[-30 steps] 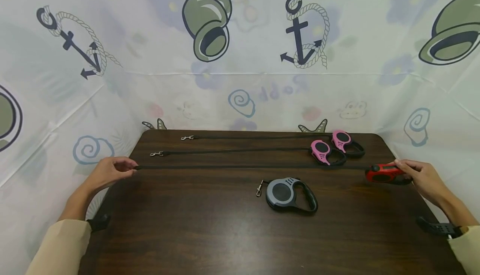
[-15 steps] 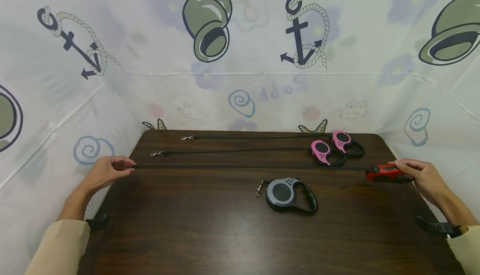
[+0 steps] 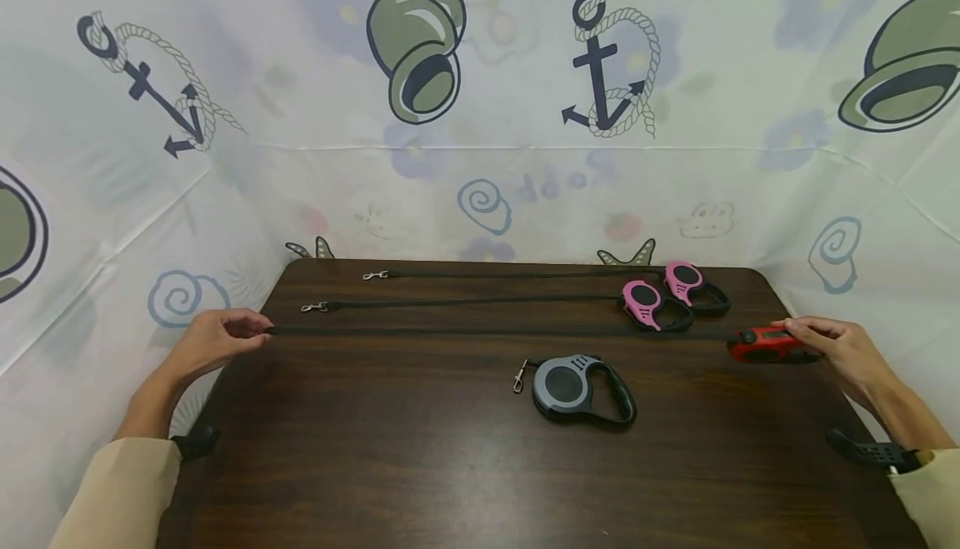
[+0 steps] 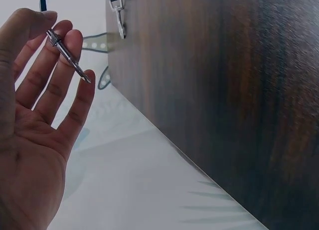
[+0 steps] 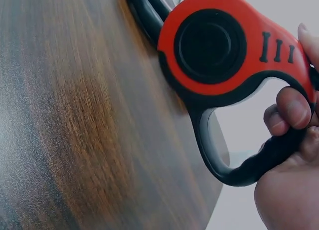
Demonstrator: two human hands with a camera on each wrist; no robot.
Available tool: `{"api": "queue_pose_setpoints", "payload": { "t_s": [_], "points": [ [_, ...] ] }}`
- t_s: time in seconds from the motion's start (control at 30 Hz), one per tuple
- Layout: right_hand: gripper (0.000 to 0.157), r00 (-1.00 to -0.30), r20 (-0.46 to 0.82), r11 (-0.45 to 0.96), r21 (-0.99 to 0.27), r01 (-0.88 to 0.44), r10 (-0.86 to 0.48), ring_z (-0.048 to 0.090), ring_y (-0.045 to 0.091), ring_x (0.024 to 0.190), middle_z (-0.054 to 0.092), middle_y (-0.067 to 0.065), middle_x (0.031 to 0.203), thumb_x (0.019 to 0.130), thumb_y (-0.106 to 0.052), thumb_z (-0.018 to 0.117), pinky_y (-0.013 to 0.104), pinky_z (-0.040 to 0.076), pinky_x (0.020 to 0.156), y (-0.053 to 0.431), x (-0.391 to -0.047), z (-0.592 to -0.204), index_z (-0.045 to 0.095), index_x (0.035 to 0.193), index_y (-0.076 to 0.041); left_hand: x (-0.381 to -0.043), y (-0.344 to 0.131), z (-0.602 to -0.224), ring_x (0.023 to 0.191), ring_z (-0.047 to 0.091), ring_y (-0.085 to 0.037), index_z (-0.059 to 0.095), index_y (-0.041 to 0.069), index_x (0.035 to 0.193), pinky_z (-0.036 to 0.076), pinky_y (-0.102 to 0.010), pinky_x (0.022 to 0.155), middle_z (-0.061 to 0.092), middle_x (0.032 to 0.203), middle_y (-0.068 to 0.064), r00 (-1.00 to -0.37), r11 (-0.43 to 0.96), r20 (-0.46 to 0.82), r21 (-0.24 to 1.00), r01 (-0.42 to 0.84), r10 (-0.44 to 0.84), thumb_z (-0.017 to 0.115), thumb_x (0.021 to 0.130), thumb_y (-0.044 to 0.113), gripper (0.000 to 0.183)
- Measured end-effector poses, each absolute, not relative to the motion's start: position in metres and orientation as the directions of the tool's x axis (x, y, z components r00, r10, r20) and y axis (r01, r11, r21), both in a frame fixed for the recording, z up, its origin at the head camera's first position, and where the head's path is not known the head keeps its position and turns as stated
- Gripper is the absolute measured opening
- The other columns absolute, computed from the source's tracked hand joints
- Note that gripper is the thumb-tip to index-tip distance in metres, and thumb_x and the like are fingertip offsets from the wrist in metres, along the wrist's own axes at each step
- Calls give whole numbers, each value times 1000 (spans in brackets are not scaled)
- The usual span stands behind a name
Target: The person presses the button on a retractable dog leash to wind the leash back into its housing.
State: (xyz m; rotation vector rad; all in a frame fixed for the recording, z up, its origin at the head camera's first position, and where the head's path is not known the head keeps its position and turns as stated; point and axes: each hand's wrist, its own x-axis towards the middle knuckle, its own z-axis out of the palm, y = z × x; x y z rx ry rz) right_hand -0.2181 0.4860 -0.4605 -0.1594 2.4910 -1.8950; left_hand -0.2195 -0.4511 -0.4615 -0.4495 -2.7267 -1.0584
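A red and black retractable dog leash (image 3: 761,344) is held slightly above the table by my right hand (image 3: 855,357). In the right wrist view, its fingers curl through the black handle (image 5: 274,157) and the thumb lies along the red casing (image 5: 209,3). The leash's thin black strap (image 3: 465,332) runs straight across to my left hand (image 3: 213,345). That hand pinches the strap's end between thumb and fingertips. A metal snap hook (image 4: 70,58) hangs there across the fingers in the left wrist view.
Two pink retractable leashes (image 3: 642,299) lie behind, straps extended left to metal hooks (image 3: 314,307). A grey retractable leash (image 3: 564,384) with its strap drawn in lies nearer me. The dark wooden table (image 3: 412,466) meets a patterned cloth (image 3: 510,232) behind and at both sides.
My right hand has shifted very slightly left with the red leash. The left hand has barely moved, and the strap stays stretched between them.
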Motion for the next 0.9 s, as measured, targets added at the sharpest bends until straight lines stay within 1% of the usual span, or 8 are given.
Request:
{"api": "queue_pose_setpoints", "payload": {
  "t_s": [0.13, 0.27, 0.4, 0.47, 0.53, 0.63, 0.77, 0.9],
  "points": [
    [26, -995, 55, 426, -901, -84, -79, 62, -1, 87, 74, -27, 102, 110, -14, 58, 16, 49, 74, 483, -220, -456, 83, 112, -20, -222, -447, -459, 76, 68, 3, 76, -5, 102, 52, -12, 67, 78, 87, 1, -942, 708, 268, 625, 329, 202, 82, 85, -6, 18],
    [25, -994, 67, 509, -855, -102, -87, 60, 0, 88, 72, -27, 101, 111, -17, 57, 18, 47, 74, 479, -221, -453, 81, 119, -16, -223, -444, -456, 75, 69, 1, 76, -6, 103, 52, -14, 65, 79, 86, 0, -945, 698, 254, 639, 323, 205, 82, 85, -6, 18],
    [22, -992, 77, 541, -832, -122, -105, 61, -3, 93, 71, -30, 105, 108, -14, 63, 15, 47, 77, 475, -222, -451, 78, 123, -11, -223, -442, -455, 75, 70, 1, 76, -6, 104, 53, -15, 64, 79, 87, -6, -947, 704, 243, 635, 319, 210, 83, 87, -3, 19],
    [23, -991, 78, 562, -817, -127, -111, 62, -4, 95, 69, -31, 106, 105, -14, 67, 14, 48, 79, 472, -221, -450, 76, 126, -9, -223, -441, -454, 75, 70, 1, 76, -5, 105, 53, -15, 64, 79, 88, -10, -948, 711, 240, 629, 315, 207, 83, 87, -2, 19],
    [27, -990, 74, 579, -805, -129, -117, 61, -4, 96, 69, -32, 107, 103, -14, 70, 16, 48, 78, 469, -221, -449, 74, 129, -5, -223, -441, -454, 75, 70, 0, 76, -5, 105, 53, -15, 64, 79, 89, -12, -948, 716, 239, 623, 314, 208, 83, 88, -1, 19],
    [32, -991, 67, 598, -791, -124, -118, 63, -1, 93, 70, -30, 105, 101, -15, 74, 20, 50, 76, 465, -221, -448, 71, 130, -3, -223, -440, -453, 75, 69, 0, 77, -4, 106, 52, -15, 65, 79, 90, -12, -951, 726, 232, 615, 308, 206, 83, 88, 0, 19],
    [34, -991, 65, 607, -785, -125, -120, 64, 3, 88, 70, -30, 104, 100, -16, 76, 23, 52, 73, 463, -222, -448, 71, 131, -5, -223, -439, -452, 76, 69, 1, 77, -3, 105, 51, -15, 65, 79, 91, -12, -954, 733, 226, 612, 297, 198, 83, 88, 1, 19],
    [33, -989, 81, 607, -782, -139, -122, 63, 5, 86, 69, -30, 103, 99, -16, 77, 24, 51, 71, 460, -222, -448, 72, 130, -7, -222, -436, -452, 76, 69, 0, 77, -3, 105, 52, -16, 66, 79, 91, -12, -954, 729, 224, 616, 298, 200, 83, 88, 1, 18]
  ]
}}
